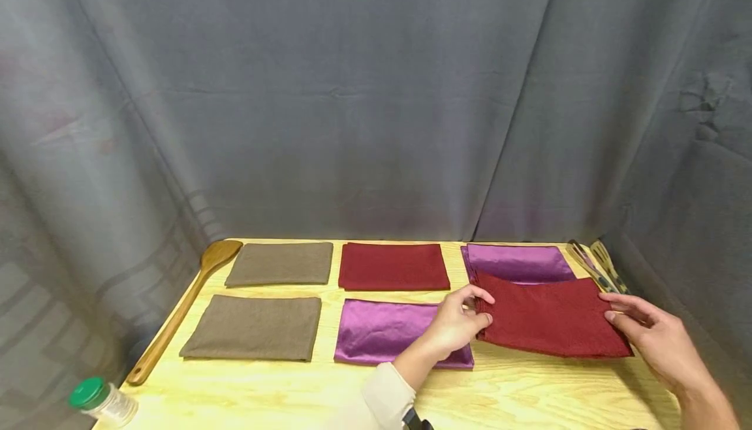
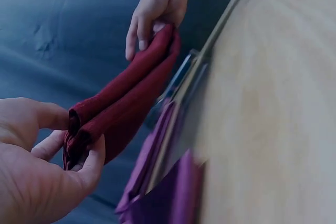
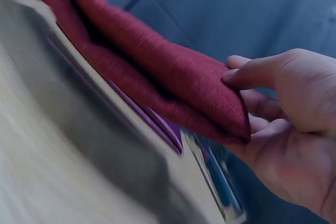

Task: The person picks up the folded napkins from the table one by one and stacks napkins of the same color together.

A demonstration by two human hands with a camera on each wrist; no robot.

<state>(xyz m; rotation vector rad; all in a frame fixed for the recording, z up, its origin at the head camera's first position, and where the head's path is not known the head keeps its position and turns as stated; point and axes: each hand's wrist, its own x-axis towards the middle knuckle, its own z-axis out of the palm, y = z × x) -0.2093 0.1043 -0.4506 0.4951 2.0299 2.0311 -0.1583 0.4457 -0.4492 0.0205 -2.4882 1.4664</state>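
Observation:
A folded dark red cloth (image 1: 546,319) is held up off the table between both hands, sagging slightly in its middle. My left hand (image 1: 455,322) pinches its left end between thumb and fingers. At the other end, my right hand (image 1: 658,338) grips the cloth's edge, thumb on the near side. The right wrist view shows the thick folded layers of the red cloth (image 3: 173,77) raised over the tabletop. Behind it lies a folded purple cloth (image 1: 517,261), partly covered in the head view. A second purple cloth (image 1: 382,332) lies below my left forearm, which hides part of it.
Two grey-brown folded cloths, one at the back (image 1: 282,263) and one in front (image 1: 252,327), lie left. Another red cloth (image 1: 393,267) lies back centre. A long wooden spoon (image 1: 182,312) and a green-lidded jar (image 1: 106,400) line the left edge; utensils (image 1: 599,267) lie back right.

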